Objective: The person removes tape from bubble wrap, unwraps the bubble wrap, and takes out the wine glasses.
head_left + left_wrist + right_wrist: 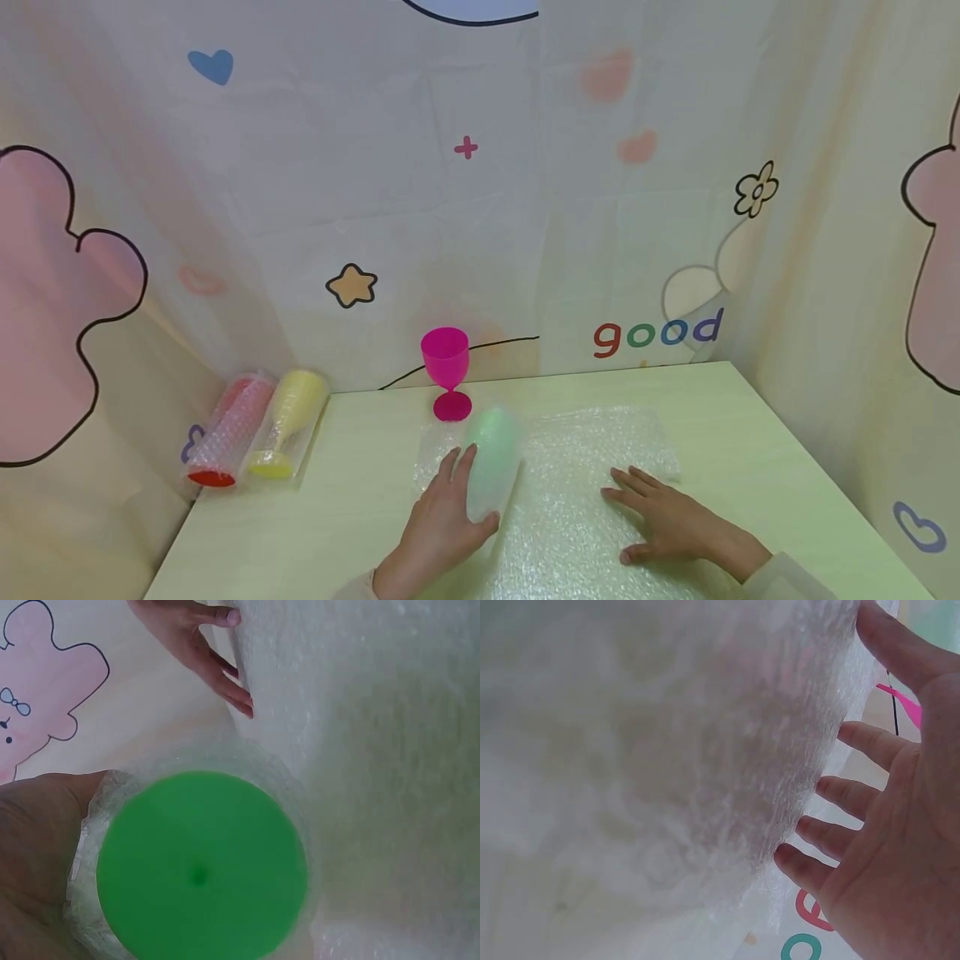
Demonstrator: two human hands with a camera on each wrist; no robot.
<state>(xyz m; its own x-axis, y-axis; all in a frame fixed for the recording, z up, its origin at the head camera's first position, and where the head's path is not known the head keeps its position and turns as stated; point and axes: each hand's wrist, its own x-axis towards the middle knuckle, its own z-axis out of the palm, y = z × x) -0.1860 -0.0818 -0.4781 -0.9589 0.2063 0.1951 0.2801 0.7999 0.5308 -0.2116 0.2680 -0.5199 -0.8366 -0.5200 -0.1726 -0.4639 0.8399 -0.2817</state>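
Observation:
My left hand grips a green goblet rolled in bubble wrap, thumb on its near side and fingers along its left. The wrapped goblet lies over the left part of a bubble wrap sheet. In the left wrist view its round green base faces the camera, ringed by crumpled wrap. To the right, my right hand is spread, with its fingertips touching the sheet. The right wrist view shows those fingers apart and holding nothing.
A bare pink goblet stands upright at the table's back edge. At the back left lie a wrapped red goblet and a wrapped yellow goblet, side by side. A printed curtain hangs behind the pale table.

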